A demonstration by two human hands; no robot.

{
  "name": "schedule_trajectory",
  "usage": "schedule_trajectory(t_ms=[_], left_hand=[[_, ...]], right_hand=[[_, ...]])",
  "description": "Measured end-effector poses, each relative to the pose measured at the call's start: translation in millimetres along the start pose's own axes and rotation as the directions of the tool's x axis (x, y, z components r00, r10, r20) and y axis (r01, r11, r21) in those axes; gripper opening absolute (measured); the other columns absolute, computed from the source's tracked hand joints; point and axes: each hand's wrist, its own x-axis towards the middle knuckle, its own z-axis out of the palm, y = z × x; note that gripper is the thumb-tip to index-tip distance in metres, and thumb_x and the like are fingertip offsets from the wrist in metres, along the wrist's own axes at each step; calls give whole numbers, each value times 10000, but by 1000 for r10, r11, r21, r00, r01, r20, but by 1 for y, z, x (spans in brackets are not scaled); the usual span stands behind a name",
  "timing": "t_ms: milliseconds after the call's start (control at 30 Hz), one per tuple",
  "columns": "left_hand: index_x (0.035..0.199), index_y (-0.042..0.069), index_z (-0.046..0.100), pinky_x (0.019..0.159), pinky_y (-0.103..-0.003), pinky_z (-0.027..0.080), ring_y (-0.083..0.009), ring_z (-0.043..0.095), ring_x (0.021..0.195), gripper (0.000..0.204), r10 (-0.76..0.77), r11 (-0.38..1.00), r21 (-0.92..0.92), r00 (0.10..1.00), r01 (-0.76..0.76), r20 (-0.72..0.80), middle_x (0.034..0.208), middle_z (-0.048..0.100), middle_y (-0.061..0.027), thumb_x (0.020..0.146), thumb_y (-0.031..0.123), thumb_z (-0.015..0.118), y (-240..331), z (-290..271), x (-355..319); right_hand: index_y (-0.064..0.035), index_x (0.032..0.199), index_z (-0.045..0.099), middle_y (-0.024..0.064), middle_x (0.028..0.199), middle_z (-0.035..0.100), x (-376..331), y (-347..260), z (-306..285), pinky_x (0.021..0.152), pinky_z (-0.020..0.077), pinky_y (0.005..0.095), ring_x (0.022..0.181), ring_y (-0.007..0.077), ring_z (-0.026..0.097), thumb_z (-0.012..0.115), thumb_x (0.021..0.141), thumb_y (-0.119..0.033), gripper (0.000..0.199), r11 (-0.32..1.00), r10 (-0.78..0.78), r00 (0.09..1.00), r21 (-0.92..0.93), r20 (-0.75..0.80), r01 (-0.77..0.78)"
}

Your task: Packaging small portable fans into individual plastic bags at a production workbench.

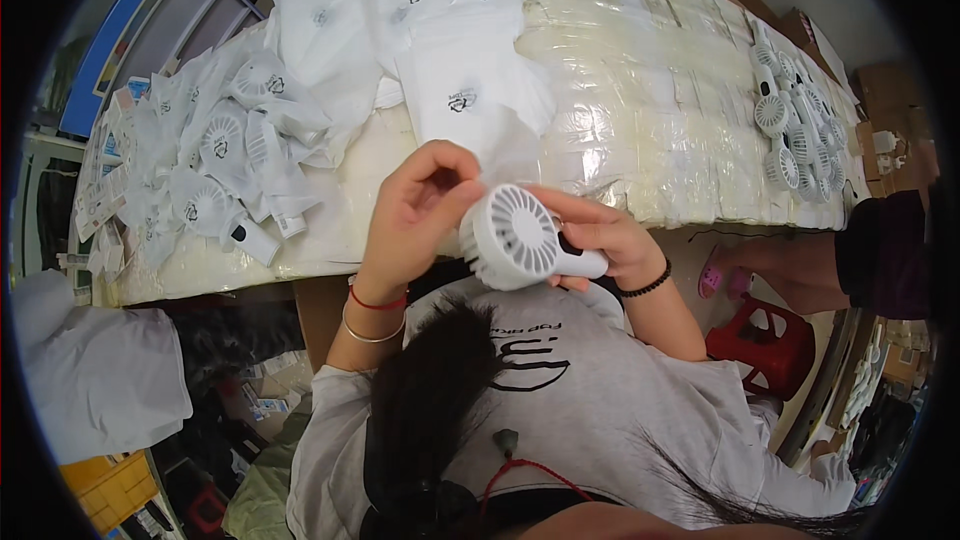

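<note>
The right hand [622, 240] was gripping a white plastic handheld fan with a round, slatted head [524, 230], its fingers wrapped about the short handle and the back of the head. The fan was between the two hands, its grille tilted up and its head just beside the fingertips of the left hand [420, 202]. That left hand had its fingers curled and its thumb drawn toward the forefinger; I could not tell whether anything was pinched there. Just beyond the left hand, flat translucent white plastic bags with black print [455, 75] overlapped on a long cream table covered in glossy clear film [620, 110]. Farther to the left hand's left, a heap of white fans in translucent bags [222, 140] covered that end. Well to the right hand's right, unbagged white fans [800, 130] were clustered near the table's far-right end.
</note>
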Motion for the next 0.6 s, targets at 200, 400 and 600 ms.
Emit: schedule_trajectory(t_ms=[200, 400, 600], left_hand=[[902, 10, 559, 698, -187, 395, -94, 465, 740, 114, 275, 939, 158, 943, -306, 190, 855, 547, -42, 810, -57, 568, -7, -24, -5], [906, 13, 552, 707, -207, 400, -115, 473, 749, 117, 231, 936, 267, 973, -229, 25, 863, 544, -43, 811, -56, 561, -2, -11, -1], [906, 14, 555, 706, -220, 403, -132, 475, 738, 120, -3, 999, 40, 1000, 2, 11, 861, 545, -45, 806, -51, 567, -4, 0, -1]], right_hand=[[-29, 1457, 168, 231, 971, 607, -1, -2, 14, 394, 425, 229, 606, 196, 594, 469, 893, -34, 639, 991, -134, 891, -62, -433, 119], [-19, 1432, 263, 214, 979, 621, -9, -8, 6, 412, 439, 221, 618, 187, 593, 483, 905, -60, 572, 965, -230, 953, 82, -197, 249], [-8, 1405, 329, 200, 965, 635, -5, -11, 5, 426, 449, 215, 593, 174, 579, 492, 905, -65, 528, 997, -54, 997, -63, -56, 50]])
